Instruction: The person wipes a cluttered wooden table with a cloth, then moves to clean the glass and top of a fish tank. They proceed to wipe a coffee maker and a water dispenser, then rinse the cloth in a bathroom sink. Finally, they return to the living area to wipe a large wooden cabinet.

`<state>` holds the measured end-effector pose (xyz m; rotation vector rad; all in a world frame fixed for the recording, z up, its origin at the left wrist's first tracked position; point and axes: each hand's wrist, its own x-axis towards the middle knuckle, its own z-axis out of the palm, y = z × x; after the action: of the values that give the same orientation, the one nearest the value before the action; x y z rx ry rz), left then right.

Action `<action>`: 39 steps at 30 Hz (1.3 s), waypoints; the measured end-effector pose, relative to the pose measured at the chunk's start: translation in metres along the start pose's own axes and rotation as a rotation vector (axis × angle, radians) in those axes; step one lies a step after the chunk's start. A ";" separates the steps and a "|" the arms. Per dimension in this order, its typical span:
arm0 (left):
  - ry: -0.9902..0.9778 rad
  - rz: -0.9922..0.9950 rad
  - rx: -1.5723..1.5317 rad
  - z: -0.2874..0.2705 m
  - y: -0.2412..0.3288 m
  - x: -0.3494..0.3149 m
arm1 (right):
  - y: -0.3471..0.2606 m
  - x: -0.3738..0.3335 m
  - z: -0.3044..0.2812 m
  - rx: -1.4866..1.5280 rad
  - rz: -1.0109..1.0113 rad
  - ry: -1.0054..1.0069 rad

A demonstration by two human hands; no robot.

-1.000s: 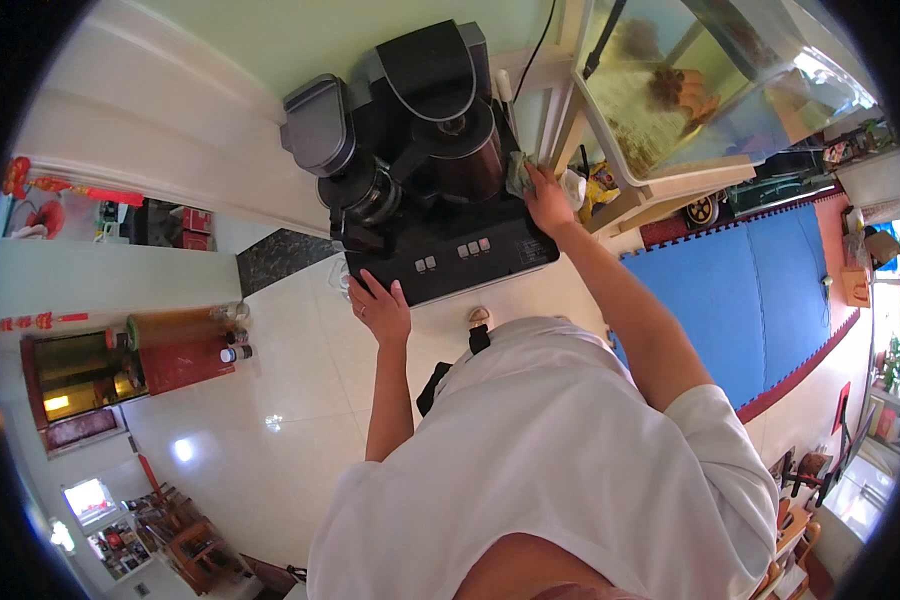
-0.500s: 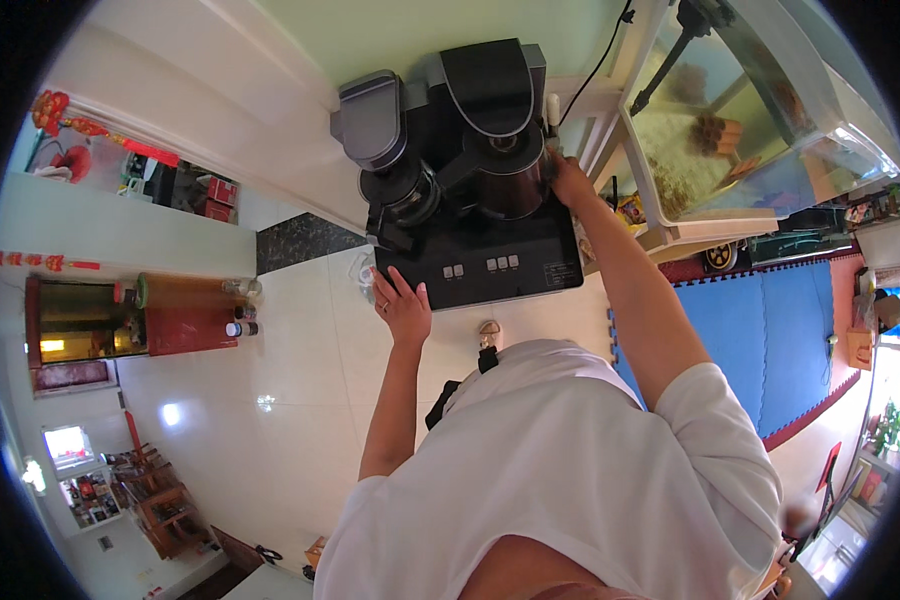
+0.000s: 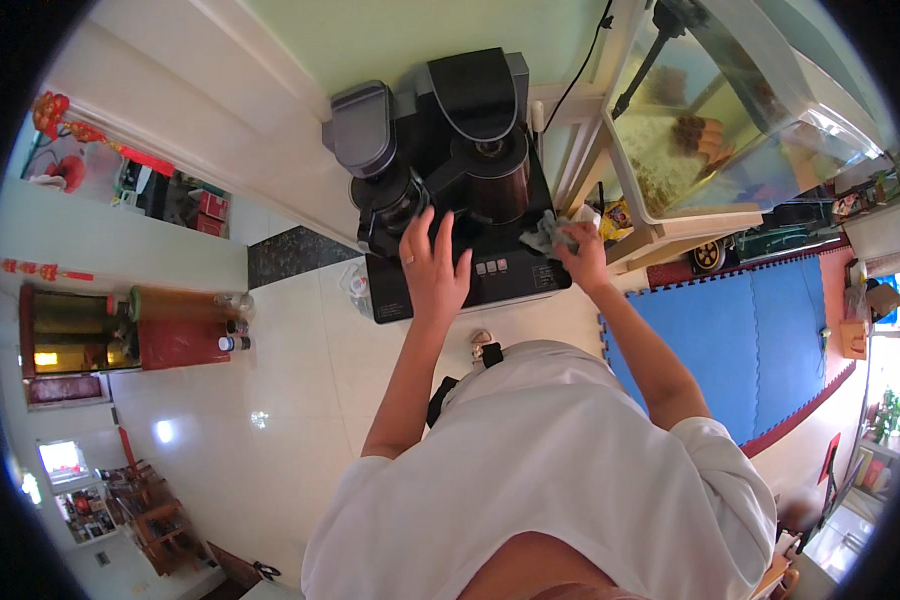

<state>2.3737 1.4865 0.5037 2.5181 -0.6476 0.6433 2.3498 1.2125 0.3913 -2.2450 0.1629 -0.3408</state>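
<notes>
Cloth (image 3: 543, 236), grey-green, pinched by right hand (image 3: 585, 258) at right side of black machine (image 3: 520, 285), probably bunched for easy grip. Left hand (image 3: 434, 268) loose with spread fingers, nothing inside, over near left part; contact impossible to tell. Far behind, kettle (image 3: 500, 185) upright on machine, likely for support.
</notes>
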 end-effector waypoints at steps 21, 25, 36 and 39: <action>-0.034 -0.122 0.252 0.040 -0.002 0.088 | -0.120 0.147 -0.018 -0.222 -0.157 0.009; -0.019 -0.108 0.236 0.043 -0.005 0.089 | -0.114 0.133 -0.029 -0.222 -0.205 -0.052; -0.008 -0.089 0.273 0.045 -0.008 0.088 | -0.157 0.112 -0.036 -0.566 -0.351 -0.074; -0.013 -0.104 0.258 0.043 -0.006 0.088 | -0.174 0.116 -0.035 -0.649 -0.350 -0.125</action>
<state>2.4589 1.4399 0.5157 2.7742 -0.4580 0.7130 2.4509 1.2718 0.5681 -2.9364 -0.2241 -0.3664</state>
